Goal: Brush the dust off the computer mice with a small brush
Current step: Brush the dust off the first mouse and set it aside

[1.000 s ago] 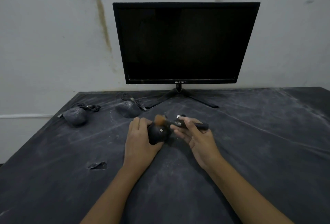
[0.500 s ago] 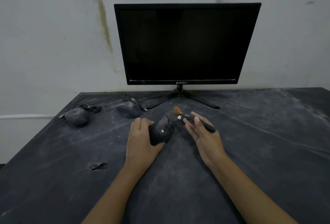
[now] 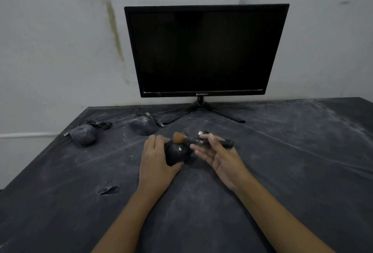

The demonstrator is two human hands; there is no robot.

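Observation:
A black computer mouse [image 3: 177, 153] with a small pale logo lies at the middle of the dusty black table, and my left hand [image 3: 155, 158] grips its left side. My right hand [image 3: 217, 153] pinches a small brush [image 3: 193, 139] by its dark handle. The orange bristles touch the far top of that mouse. A USB plug [image 3: 200, 132] shows just behind the brush. Two more mice coated in grey dust sit further back: one dusty mouse [image 3: 143, 125] left of the monitor stand, the other dusty mouse [image 3: 83, 134] near the table's left edge.
A black monitor [image 3: 205, 51] stands on a thin-legged stand [image 3: 201, 109] against the stained wall. Coiled cables [image 3: 101, 124] lie by the far dusty mice. The black table cover [image 3: 292, 162] is streaked with dust and has a small tear [image 3: 109, 190] at front left.
Half a second ago the brush was lifted off to the right of the mouse; now its bristles are back on the mouse's far top. My left hand kept its grip.

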